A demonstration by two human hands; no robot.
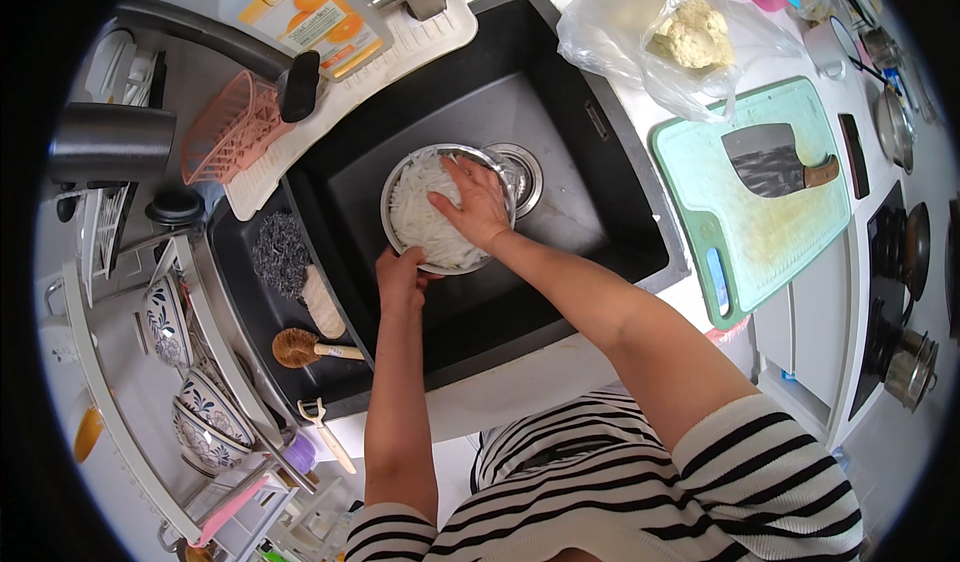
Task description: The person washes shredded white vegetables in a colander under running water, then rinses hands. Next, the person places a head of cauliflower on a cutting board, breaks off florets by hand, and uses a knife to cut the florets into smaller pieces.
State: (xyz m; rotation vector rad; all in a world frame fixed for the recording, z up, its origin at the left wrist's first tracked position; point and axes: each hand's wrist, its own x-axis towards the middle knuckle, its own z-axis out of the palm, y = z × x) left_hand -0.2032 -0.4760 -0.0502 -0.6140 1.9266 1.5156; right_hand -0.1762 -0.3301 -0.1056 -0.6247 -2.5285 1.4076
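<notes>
A round metal bowl [386,213] filled with white shredded vegetable [420,202] is in the black sink basin [465,123], beside the drain strainer [529,179] and partly covering it from view. My left hand [401,275] grips the bowl's rim at the near left, thumb on the inside edge and fingers underneath. Across the shreds lies my right hand [477,200], palm down, its thumb spread from the fingers and its fingertips toward the far rim. Whether the bowl is tilted or resting on the basin floor, I cannot tell.
Right of the sink, a cleaver [769,161] lies on a green cutting board [787,254]. Cauliflower [694,33] sits in a plastic bag [611,37]. A narrow side basin [247,292] holds a steel-wool scourer [279,251] and brush [298,347]. A peeler [326,434] lies near the front edge.
</notes>
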